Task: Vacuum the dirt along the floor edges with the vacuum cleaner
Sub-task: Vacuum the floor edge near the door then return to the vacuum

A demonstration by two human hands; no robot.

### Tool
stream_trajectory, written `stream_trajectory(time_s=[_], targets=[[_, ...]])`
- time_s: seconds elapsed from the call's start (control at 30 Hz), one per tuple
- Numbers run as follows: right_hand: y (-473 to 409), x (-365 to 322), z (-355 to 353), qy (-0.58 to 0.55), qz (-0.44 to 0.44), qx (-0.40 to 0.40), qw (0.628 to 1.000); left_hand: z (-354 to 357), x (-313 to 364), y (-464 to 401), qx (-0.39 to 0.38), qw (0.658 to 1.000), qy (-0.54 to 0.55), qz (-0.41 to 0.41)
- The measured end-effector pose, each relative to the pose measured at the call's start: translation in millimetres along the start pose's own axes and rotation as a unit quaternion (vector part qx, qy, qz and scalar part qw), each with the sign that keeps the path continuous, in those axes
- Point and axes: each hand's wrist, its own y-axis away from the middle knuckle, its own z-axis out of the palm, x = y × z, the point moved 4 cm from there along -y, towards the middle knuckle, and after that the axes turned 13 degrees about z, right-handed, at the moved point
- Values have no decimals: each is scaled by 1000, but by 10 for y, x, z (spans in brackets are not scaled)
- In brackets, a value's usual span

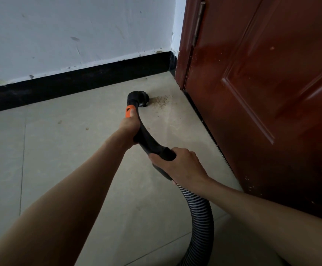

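A black curved vacuum handle (146, 136) ends in a round black nozzle (139, 97) that sits on the tiled floor near the corner. Just right of the nozzle lies a patch of brown dirt (159, 100), close to the door's foot. My left hand (129, 125) grips the upper handle, thumb on an orange slider (129, 110). My right hand (177, 164) grips the lower end of the handle, where the ribbed grey hose (200, 214) joins and curves down out of view.
A dark red door (261, 93) stands along the right, its bottom edge running towards me. A white wall with a black skirting board (75, 83) runs across the back. Beige floor tiles (64, 154) carry a few small stains at left.
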Motion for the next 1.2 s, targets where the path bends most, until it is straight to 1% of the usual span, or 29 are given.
stream_trajectory(time_s=[0.23,0.33,0.4,0.57,0.63,0.77,0.97,1.2], targets=[[26,92,-80,-25,13,15,999,154,15,-26,-13,999,-25,17],[34,94,-97,-33,13,6,999,181,13,-24,-14,999,-32,21],[23,80,-103,-45,13,2,999,174,33,-27,-3,999,-37,32],[-14,-40,-67,-63,-7,-12,998,40,155,-95,55,992,-75,87],[-38,-87,-41,-60,-10,-24,998,-19,161,-122,65,991,-84,82],[-66,-106,12,-44,-7,-39,998,-85,88,-125,55,994,-87,46],[-65,-9,-62,-53,12,-10,998,84,136,-90,22,994,-92,56],[-19,105,-148,-82,23,8,996,299,171,-48,-8,991,-121,63]])
